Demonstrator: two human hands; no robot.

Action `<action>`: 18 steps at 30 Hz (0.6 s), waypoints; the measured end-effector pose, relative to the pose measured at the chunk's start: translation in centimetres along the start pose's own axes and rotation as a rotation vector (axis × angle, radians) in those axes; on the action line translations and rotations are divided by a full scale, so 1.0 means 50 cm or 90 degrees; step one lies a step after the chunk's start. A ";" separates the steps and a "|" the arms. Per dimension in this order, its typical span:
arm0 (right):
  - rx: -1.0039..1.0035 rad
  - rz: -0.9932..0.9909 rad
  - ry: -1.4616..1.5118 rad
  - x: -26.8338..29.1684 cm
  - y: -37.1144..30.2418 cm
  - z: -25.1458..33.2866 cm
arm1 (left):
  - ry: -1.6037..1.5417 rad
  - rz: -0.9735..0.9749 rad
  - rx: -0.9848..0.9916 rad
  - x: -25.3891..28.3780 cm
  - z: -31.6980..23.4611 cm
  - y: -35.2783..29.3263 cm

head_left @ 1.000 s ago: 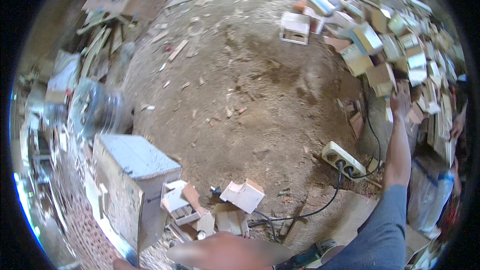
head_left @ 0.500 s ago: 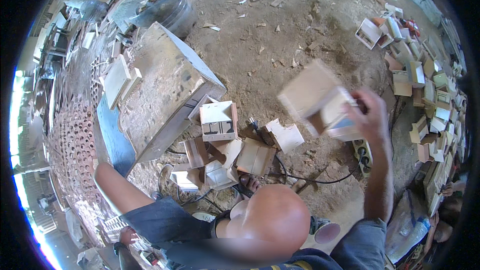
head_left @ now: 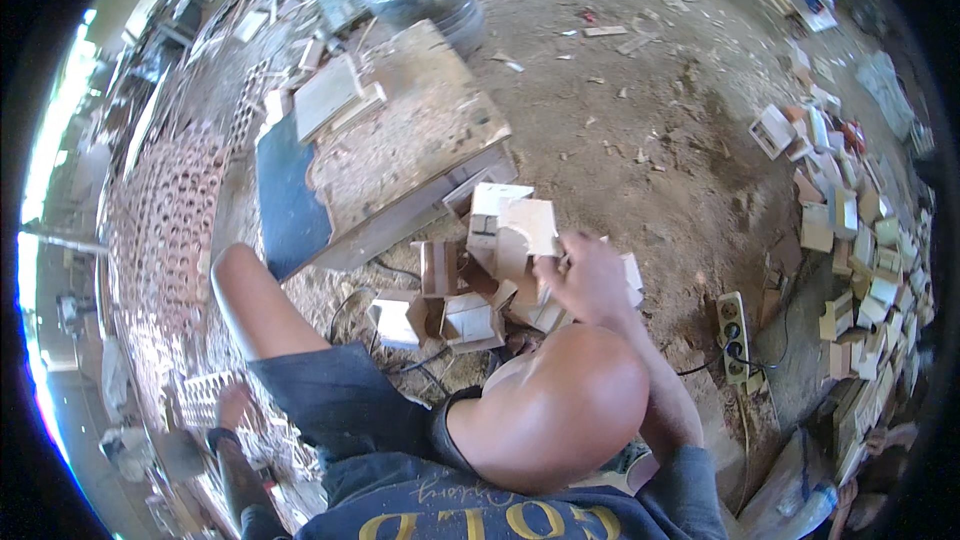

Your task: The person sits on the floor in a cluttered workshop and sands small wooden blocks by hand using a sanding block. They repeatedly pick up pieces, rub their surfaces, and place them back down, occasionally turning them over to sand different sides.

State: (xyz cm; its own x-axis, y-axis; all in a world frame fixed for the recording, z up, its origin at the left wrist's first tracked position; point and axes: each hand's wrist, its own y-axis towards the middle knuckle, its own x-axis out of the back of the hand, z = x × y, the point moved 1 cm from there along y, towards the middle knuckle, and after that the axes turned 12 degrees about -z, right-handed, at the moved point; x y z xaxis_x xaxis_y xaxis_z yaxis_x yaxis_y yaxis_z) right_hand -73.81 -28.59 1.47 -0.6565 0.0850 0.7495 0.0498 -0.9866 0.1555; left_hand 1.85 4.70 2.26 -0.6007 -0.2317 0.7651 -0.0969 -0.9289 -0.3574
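Apparent step: positioning a box (head_left: 528, 222) at the pile (head_left: 470, 322) on the floor (head_left: 645, 195). Right hand (head_left: 590, 278): fingers bent at the box's edge; grip or mere contact indeterminable. Left hand (head_left: 234, 406): hold unclear. Next move likely requires stable seating before release.

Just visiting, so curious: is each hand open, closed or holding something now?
Left hand: open or closed, cannot be told.
Right hand: at a box; whether gripping, cannot be told.
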 end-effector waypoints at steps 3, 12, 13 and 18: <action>-0.164 -0.080 0.238 0.050 0.036 -0.008 | -0.523 -0.361 0.672 0.250 0.072 0.082; 0.480 -0.124 0.278 0.122 0.218 0.251 | -1.187 -0.535 0.264 0.936 -0.278 0.494; 0.548 -0.095 0.241 0.100 0.228 0.286 | -1.078 -0.585 0.193 0.954 -0.302 0.532; 0.596 0.206 0.281 -0.049 0.235 0.428 | -0.996 -0.528 0.333 0.878 -0.259 0.645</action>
State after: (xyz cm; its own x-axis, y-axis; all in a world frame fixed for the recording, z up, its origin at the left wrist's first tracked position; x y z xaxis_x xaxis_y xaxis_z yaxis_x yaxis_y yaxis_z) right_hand -55.51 -37.43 15.23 -0.7129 -0.4018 0.5748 0.7008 -0.4401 0.5615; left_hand -37.92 -31.68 17.40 0.6918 0.5360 0.4839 0.4625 -0.8435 0.2732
